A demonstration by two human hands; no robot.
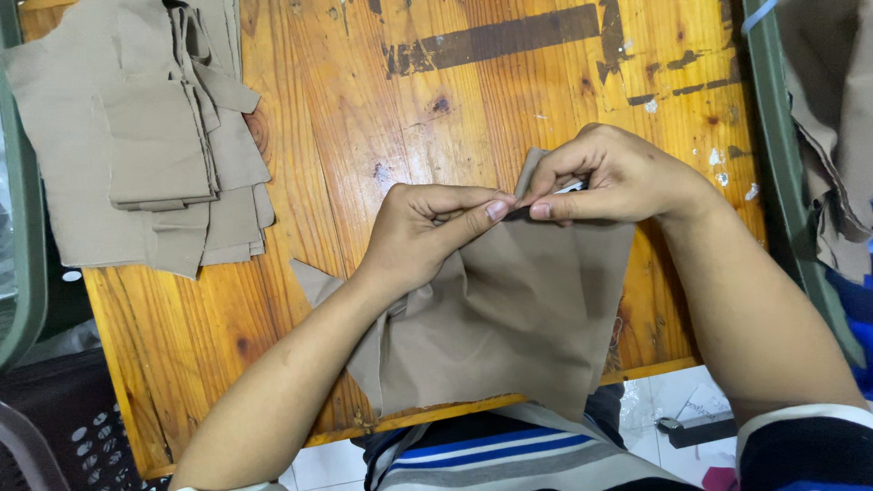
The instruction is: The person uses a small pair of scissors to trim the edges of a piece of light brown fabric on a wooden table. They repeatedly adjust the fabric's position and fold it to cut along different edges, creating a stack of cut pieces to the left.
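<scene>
Near the wooden table's (364, 118) front edge, the left hand (423, 232) and right hand (605, 177) pinch the upper corner of a limp, light tan fabric piece (518, 314), perhaps gripping a small tool, best held by its edges.

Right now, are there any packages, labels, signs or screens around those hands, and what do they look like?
None that can be made out.
Both hands, left hand and right hand, pinch only plain tan cloth.
A stack of tan pieces lies at the table's left.

Tan fabric piece (518, 309) lies rumpled on the wooden table's near edge.
</scene>
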